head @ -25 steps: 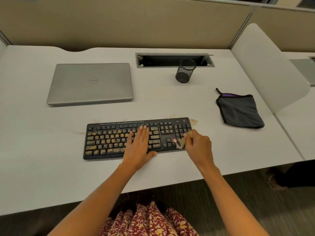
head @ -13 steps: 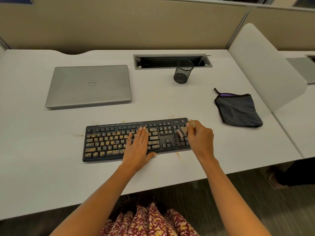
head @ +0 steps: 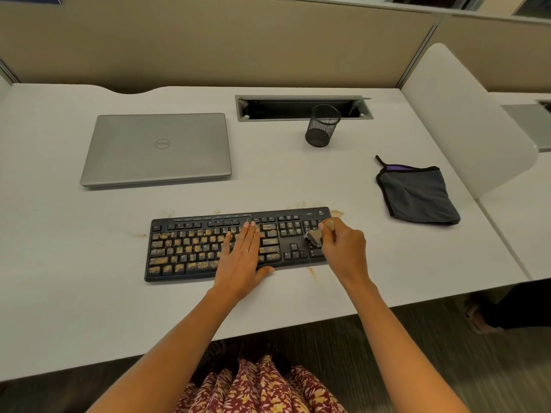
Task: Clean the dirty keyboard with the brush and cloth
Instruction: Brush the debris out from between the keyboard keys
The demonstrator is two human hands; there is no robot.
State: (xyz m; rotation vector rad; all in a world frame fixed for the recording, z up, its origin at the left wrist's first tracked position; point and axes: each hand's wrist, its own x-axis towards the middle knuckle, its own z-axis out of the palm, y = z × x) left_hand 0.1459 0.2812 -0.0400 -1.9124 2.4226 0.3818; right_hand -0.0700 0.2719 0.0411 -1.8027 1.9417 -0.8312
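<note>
Brushing at the right end of the keyboard [head: 190,248], the person's right hand [head: 343,248] grips a small brush [head: 315,237], bristles down on the keys by the number pad. The left hand [head: 241,257] lies flat, fingers straight, across the middle keys, pinning the board to the desk [head: 89,278].

The job looks early to me. The arrow keys and number pad seem nearly clear, but the letter rows to the left are thick with yellow-brown crumbs [head: 202,265], and some lie scattered on the desk along the near and far edges. The cloth [head: 417,195] lies folded well apart to the far right, so the wiping is not yet begun.

A closed laptop [head: 158,147] sits far left and a mesh pen cup [head: 322,126] beyond the keyboard. Neither blocks the sweep, though the flat left hand covers dirty keys.
</note>
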